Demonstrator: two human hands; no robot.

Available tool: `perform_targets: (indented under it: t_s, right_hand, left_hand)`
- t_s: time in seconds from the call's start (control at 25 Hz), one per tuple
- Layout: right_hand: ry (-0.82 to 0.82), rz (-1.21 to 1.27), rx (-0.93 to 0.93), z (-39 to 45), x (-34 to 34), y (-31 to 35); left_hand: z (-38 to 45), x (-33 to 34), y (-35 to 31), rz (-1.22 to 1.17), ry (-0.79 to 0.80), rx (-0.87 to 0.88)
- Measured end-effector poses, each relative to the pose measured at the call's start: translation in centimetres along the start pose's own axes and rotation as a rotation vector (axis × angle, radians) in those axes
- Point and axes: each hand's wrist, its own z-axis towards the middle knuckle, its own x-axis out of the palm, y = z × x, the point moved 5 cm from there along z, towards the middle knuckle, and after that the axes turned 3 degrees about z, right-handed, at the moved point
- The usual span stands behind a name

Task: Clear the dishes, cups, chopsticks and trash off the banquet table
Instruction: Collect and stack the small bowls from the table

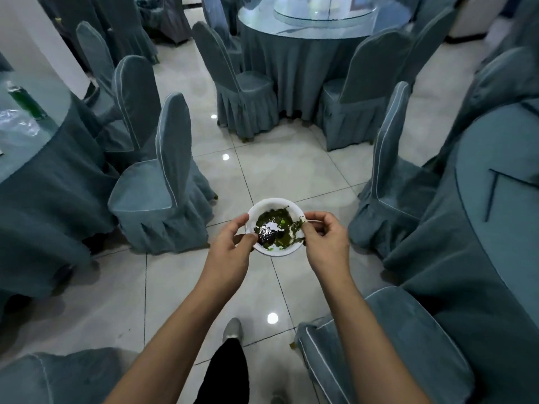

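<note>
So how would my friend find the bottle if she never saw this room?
Start at the round table with the blue-grey cloth at the far left of the picture, beside the white pillar. On its top, near the back edge, lies a green bottle next to some crumpled clear plastic. It is the only bright green thing on any table.

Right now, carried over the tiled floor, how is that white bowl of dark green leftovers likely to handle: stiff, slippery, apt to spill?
The white bowl looks thin-walled and probably light, likely disposable, so it may flex. The left hand and right hand pinch opposite rims, suggesting care. The wet, glossy leftovers could slosh or smear if it tilts.
</note>
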Motion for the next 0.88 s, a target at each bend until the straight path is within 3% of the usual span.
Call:
perform_targets:
  t_s: [0.44, 0.88]
  right_hand:
    - [-0.271, 0.015, -0.001, 11.1, 3.6, 3.7]
    - [-0.435, -0.01, 0.018, 20.6, 9.4, 7.3]
  left_hand:
    - [16.1, 2.1, -5.6, 0.078, 0.273, 0.07]
    - [30.4, 2.1, -10.8, 0.097, 0.421, 0.135]
